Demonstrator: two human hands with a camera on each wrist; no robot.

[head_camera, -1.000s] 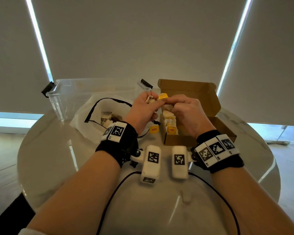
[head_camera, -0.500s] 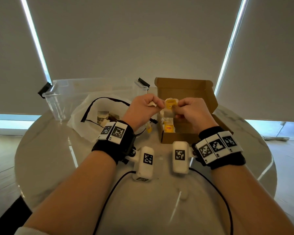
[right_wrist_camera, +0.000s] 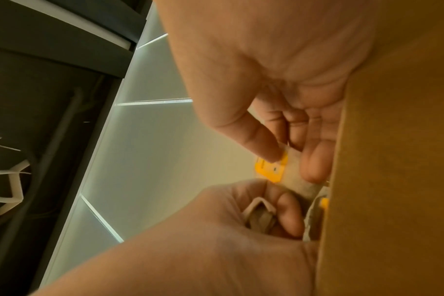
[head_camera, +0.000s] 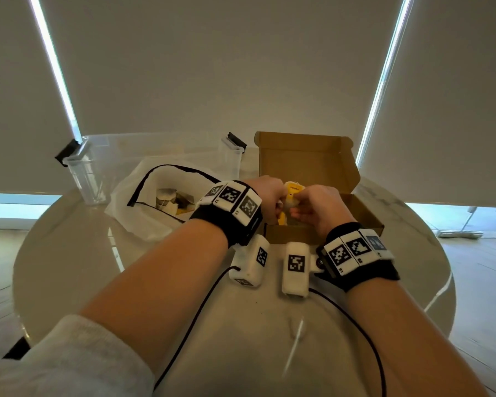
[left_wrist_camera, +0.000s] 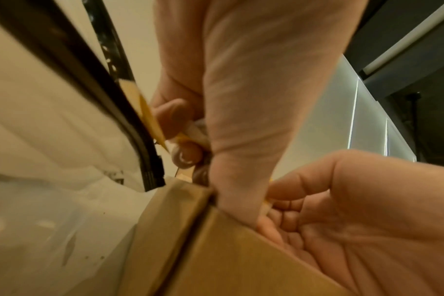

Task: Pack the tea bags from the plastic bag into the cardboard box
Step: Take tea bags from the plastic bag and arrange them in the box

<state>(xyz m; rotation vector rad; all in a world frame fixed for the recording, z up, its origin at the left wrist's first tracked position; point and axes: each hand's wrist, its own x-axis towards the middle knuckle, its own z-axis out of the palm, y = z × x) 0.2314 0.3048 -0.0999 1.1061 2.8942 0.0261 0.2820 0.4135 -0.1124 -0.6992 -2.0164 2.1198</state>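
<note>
1. Clear plastic bin [head_camera: 92, 164], upper left of the head view, at the far edge of the round tabletop [head_camera: 69, 253]. Contents can't be made out.
2. White plastic bag [head_camera: 143, 196] with a black-edged mouth lies just in front of the bin, left of centre. Several tea bags [head_camera: 171, 200] sit loose inside it.
3. Left hand [head_camera: 267, 196], centre of frame, reaches in from lower left and hovers over the left rim of the cardboard box [head_camera: 304, 164]. Fingers [left_wrist_camera: 175, 114] curled around a small bunch of tea bags; yellow tags stick out below the fist.
4. Right hand [head_camera: 318, 210] just right of it, almost touching the left. Thumb and forefinger clamp one tea bag with yellow tag [right_wrist_camera: 289, 170], held over the box opening between the two hands.
5. Cardboard box sits centre-right, lid flap standing open at the back. Hands hide most of the interior; the wrist views show at least one yellow-tagged bag by the near wall.
6. Both wrists carry black bands with marker tiles; white camera pods hang under them near the tabletop.
</note>
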